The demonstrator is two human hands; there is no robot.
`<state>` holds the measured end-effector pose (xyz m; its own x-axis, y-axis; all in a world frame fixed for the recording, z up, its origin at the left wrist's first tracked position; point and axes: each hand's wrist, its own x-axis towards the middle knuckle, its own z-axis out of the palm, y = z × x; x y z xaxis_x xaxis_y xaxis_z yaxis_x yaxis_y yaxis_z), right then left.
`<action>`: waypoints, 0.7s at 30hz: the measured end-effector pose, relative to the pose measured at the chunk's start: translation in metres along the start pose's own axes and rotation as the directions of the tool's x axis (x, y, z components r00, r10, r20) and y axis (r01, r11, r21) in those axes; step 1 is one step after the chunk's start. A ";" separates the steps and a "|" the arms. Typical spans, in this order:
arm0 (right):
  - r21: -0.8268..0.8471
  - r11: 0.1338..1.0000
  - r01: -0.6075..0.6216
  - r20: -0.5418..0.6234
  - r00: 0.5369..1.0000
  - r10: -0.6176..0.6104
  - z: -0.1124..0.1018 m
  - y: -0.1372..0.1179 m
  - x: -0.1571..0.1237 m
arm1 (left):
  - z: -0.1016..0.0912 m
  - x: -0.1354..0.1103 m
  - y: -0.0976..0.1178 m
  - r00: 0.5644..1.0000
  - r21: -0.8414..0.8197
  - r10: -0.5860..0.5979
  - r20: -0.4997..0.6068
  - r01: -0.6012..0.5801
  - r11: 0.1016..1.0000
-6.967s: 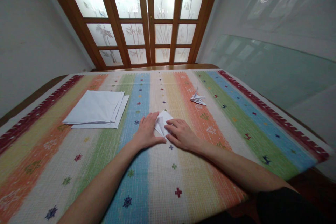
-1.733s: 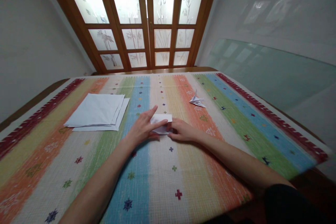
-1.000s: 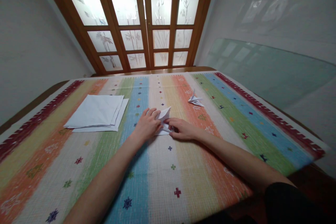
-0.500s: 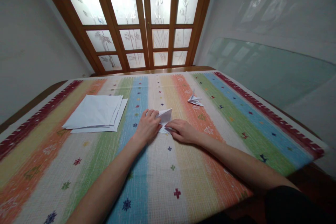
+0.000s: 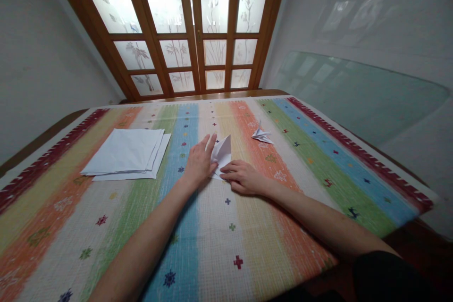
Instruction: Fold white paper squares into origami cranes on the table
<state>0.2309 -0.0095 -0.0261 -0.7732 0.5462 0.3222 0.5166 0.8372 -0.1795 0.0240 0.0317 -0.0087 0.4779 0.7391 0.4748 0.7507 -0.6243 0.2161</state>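
A small piece of folded white paper [image 5: 222,152] is between my hands at the middle of the table, with one flap standing up to a point. My left hand [image 5: 200,160] holds its left side, the thumb low on the paper and the fingers reaching up along the edge. From the right, my right hand [image 5: 244,177] grips the lower right edge, its fingers bent and close together. Part of the paper's lower side is hidden by the fingers. Farther back to the right lies a folded paper crane [image 5: 262,136] with pointed ends.
A stack of white paper sheets [image 5: 123,151] lies to the left on the striped tablecloth [image 5: 212,245]. Beyond the table's far edge stand wooden doors with frosted panes [image 5: 215,52]. A glass sheet [image 5: 354,89] leans against the right wall.
The flap of the folded paper now stands higher and shows more of its face. My left fingers have lifted and straightened upward, while the right hand stays at the lower edge.
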 end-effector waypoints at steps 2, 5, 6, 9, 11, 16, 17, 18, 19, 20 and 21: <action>-0.001 1.000 0.008 -0.014 1.000 -0.008 0.001 0.001 0.000 | 0.004 0.002 -0.002 0.999 -0.034 -0.035 0.004 0.036 0.999; -0.009 1.000 0.013 -0.027 1.000 -0.013 0.002 0.001 -0.001 | 0.011 0.003 -0.003 0.992 -0.032 -0.121 0.047 0.122 0.992; -0.010 1.000 0.012 -0.031 0.999 -0.012 0.002 0.001 -0.001 | 0.013 0.003 -0.004 0.986 -0.029 -0.153 0.059 0.155 0.988; -0.002 1.000 0.002 -0.039 0.999 -0.003 0.002 0.001 -0.001 | 0.016 0.002 -0.007 0.989 -0.065 -0.141 0.054 0.144 0.987; 0.015 1.000 -0.003 -0.042 0.999 0.004 0.002 0.001 -0.001 | 0.014 0.001 -0.010 0.999 -0.090 -0.035 -0.005 0.034 0.995; 0.051 0.998 -0.020 -0.059 0.998 0.023 0.002 -0.001 0.001 | -0.011 0.006 -0.002 0.933 0.147 0.356 0.052 -0.360 0.922; 0.055 0.998 -0.020 -0.063 0.998 0.023 0.002 -0.001 0.001 | -0.017 0.008 0.003 0.904 0.190 0.400 0.150 -0.424 0.886; 0.057 0.998 -0.017 -0.066 0.998 0.021 0.002 -0.001 0.001 | -0.023 0.010 0.008 0.881 0.225 0.406 0.245 -0.459 0.860; 0.056 0.998 -0.015 -0.066 0.998 0.018 0.002 0.000 0.001 | -0.028 0.013 0.013 0.863 0.252 0.382 0.331 -0.471 0.845; 0.053 0.999 -0.012 -0.063 0.998 0.016 0.002 0.000 0.001 | -0.033 0.016 0.019 0.856 0.280 0.324 0.403 -0.453 0.846; 0.050 0.999 -0.012 -0.057 0.998 0.015 0.003 0.000 0.001 | -0.037 0.019 0.023 0.853 0.308 0.251 0.457 -0.417 0.855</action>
<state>0.2294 -0.0091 -0.0282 -0.7429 0.5564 0.3721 0.5073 0.8307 -0.2293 0.0335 0.0222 0.0372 0.8048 0.5895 0.0696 0.5833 -0.7638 -0.2762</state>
